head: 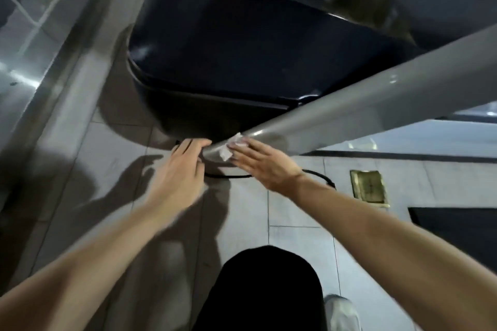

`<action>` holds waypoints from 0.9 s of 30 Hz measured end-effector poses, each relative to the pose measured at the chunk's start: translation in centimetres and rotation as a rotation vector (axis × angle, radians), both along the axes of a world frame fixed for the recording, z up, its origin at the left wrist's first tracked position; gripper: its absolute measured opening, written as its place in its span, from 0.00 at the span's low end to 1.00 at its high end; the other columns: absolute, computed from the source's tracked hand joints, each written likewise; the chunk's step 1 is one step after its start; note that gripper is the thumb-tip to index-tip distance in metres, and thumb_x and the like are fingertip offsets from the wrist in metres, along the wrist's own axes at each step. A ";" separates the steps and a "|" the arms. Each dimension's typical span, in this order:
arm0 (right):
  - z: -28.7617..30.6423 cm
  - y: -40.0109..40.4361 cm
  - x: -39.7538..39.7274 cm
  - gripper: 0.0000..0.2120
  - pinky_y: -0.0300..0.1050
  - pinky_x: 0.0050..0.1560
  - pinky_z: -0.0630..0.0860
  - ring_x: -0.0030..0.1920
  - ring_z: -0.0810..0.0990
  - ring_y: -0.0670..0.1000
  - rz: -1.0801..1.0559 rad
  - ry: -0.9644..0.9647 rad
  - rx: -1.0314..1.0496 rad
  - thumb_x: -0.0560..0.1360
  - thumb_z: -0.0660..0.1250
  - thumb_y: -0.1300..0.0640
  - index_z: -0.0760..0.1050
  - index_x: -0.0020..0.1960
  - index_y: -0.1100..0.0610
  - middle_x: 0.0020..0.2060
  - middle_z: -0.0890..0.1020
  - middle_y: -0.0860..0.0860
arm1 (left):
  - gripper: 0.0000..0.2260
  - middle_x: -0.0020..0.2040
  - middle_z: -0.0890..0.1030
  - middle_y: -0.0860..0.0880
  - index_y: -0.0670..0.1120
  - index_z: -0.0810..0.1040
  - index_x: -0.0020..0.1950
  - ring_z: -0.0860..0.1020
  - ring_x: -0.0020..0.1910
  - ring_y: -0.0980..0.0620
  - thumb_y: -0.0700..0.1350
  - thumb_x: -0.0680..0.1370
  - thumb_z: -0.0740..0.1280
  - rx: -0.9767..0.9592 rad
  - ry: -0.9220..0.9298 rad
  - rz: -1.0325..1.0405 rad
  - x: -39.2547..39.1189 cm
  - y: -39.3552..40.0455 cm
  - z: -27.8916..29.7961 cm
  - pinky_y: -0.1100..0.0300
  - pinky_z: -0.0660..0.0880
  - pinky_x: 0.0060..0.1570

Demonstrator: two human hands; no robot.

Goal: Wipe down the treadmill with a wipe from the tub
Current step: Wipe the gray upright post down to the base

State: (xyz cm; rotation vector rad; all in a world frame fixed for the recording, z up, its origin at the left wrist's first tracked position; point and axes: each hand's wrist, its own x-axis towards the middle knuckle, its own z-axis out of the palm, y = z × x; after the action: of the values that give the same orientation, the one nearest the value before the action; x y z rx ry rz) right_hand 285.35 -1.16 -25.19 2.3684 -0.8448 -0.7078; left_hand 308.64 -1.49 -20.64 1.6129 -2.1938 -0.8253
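Note:
A grey treadmill upright [349, 105] slants from the right down to the floor at the centre, beside the machine's dark motor hood [242, 62]. My right hand [265, 162] presses a small white wipe [232, 146] flat against the bottom of that upright, fingers stretched out over it. My left hand [183, 166] rests with curled fingers on the other side of the upright's foot, holding nothing that I can see. The tub is not in view.
A black cable [317, 174] loops across the grey floor tiles under my right wrist. A brass floor plate [368, 187] lies to the right, with a dark mat [457, 226] beyond it. Another grey frame bar [61, 62] runs along the left. My knee and shoe show below.

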 end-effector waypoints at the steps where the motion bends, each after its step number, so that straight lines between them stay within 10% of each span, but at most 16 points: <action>1: 1.1 0.9 -2.2 0.30 0.61 0.77 0.33 0.81 0.40 0.57 0.000 -0.018 -0.032 0.83 0.45 0.55 0.36 0.80 0.59 0.81 0.42 0.58 | 0.20 0.68 0.74 0.49 0.48 0.72 0.71 0.72 0.65 0.47 0.36 0.80 0.60 -0.021 0.005 -0.032 -1.2 0.0 0.4 0.52 0.69 0.63; 8: 10.9 3.7 -15.7 0.30 0.54 0.80 0.52 0.80 0.55 0.54 -0.066 -0.296 -0.324 0.81 0.44 0.67 0.54 0.82 0.57 0.80 0.56 0.57 | 0.20 0.69 0.72 0.53 0.48 0.69 0.74 0.71 0.65 0.51 0.39 0.82 0.56 -0.281 0.110 -0.300 -10.7 -0.4 4.6 0.55 0.70 0.66; 19: 26.6 3.5 -22.2 0.24 0.62 0.79 0.54 0.79 0.61 0.55 -0.684 -1.022 -1.202 0.84 0.58 0.54 0.63 0.79 0.59 0.78 0.65 0.54 | 0.23 0.79 0.61 0.60 0.57 0.54 0.83 0.61 0.76 0.63 0.53 0.87 0.51 -0.227 0.274 -0.652 -25.1 -1.7 18.4 0.63 0.59 0.76; 27: 15.9 1.9 -13.0 0.29 0.65 0.78 0.53 0.82 0.45 0.56 -0.937 -1.942 -1.115 0.85 0.51 0.52 0.49 0.82 0.62 0.82 0.50 0.57 | 0.26 0.72 0.58 0.75 0.69 0.52 0.80 0.57 0.71 0.78 0.45 0.87 0.53 -0.100 0.304 -0.623 -27.7 -2.0 19.9 0.80 0.55 0.66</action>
State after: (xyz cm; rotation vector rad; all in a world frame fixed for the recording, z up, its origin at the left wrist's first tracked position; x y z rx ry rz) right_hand 272.38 0.77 -9.34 0.7991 -2.1214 1.7458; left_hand 280.89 -3.45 -0.70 0.6846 -2.4695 -1.0120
